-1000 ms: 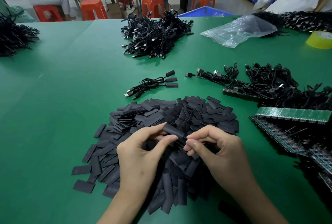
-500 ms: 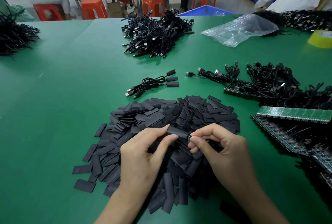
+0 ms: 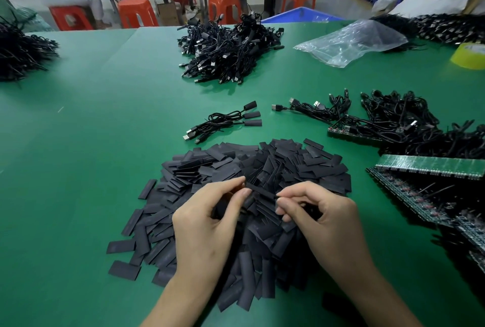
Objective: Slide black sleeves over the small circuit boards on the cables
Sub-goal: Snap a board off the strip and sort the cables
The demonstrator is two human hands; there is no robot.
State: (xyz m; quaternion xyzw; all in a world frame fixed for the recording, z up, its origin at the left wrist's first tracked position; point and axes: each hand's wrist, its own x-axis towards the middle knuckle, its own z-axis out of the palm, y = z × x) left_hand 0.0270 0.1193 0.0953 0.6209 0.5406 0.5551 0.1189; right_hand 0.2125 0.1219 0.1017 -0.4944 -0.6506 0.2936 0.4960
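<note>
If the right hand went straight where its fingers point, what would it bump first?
Probably the left hand, whose fingers pinch the other end of the same black sleeve; depth is unclear.

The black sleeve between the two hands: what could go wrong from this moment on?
1. The left hand and right hand pinch the black sleeve only by fingertips; if it slips, it may vanish among the identical pieces of the sleeve pile below.
2. The sleeve looks flattened, so its mouth might stay closed and block the insertion.
3. Both forearms cross the pile and may scatter loose sleeves.
</note>
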